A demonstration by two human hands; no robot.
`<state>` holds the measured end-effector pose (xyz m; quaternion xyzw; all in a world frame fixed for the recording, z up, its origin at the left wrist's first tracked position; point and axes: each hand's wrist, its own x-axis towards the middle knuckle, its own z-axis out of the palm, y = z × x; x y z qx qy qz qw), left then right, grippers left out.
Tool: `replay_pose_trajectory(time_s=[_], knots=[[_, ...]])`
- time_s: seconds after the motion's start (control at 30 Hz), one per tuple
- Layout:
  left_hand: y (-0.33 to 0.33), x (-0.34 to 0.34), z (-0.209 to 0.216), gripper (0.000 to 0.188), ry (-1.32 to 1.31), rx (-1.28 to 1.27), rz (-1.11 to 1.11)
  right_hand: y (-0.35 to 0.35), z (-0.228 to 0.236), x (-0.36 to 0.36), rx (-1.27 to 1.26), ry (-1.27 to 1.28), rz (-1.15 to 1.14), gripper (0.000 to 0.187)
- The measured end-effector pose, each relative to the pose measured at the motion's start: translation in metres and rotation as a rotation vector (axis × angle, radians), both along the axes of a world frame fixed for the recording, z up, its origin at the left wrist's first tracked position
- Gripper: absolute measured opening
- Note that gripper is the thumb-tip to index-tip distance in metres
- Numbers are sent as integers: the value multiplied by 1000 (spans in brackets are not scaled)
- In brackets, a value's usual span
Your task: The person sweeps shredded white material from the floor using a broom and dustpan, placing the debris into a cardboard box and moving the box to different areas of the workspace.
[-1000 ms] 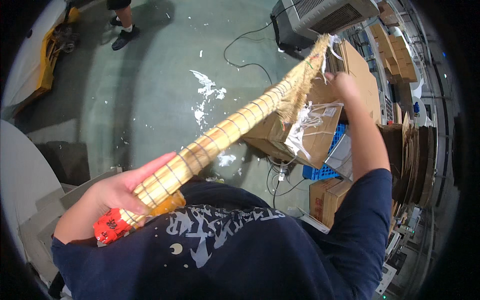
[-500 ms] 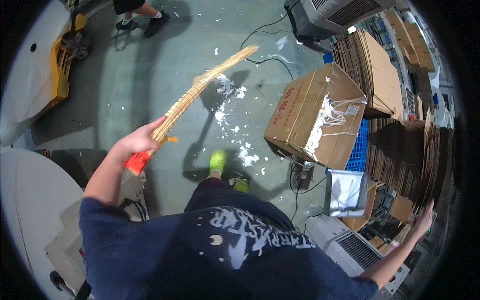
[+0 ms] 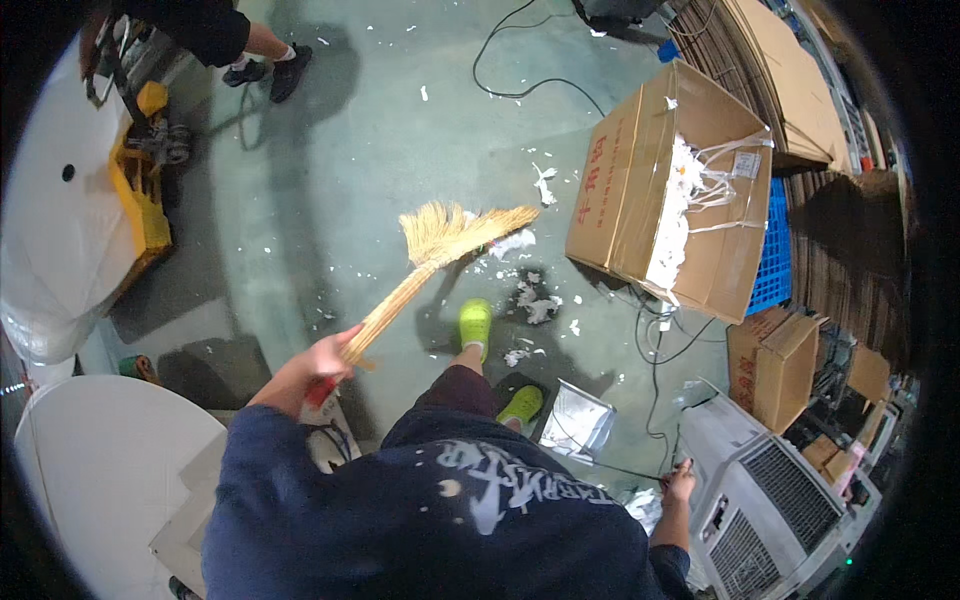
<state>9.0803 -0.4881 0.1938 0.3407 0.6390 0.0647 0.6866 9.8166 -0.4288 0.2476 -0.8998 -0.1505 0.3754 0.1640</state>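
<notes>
- Your left hand (image 3: 322, 360) is clamped on the broom (image 3: 440, 255) handle; bristles rest on the floor at 12 o'clock, near white scraps (image 3: 530, 300).
- Your right hand (image 3: 682, 482) at 5 o'clock: grip unreadable.

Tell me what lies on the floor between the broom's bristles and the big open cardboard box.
In the head view, white scraps lie on green floor between broom and box.

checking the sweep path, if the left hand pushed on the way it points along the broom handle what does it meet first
The left hand grips the broom, aimed up and right. Past the bristles the line crosses white scraps on the floor, then the big cardboard box. Depth is unclear, so the box is a likely guess.
</notes>
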Motion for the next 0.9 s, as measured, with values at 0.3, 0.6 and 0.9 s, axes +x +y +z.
replay_pose_trajectory(time_s=[0.3, 0.6, 0.9], knots=[[171, -44, -49, 82, 430, 106, 189, -40, -68, -53, 0, 3, 232, 37], [216, 91, -169, 90, 125, 87, 195, -66, -69, -38, -101, 2, 141, 36], [29, 171, -62, 93, 368, -136, -602, -88, -163, -2, 103, -31, 467, 32]])
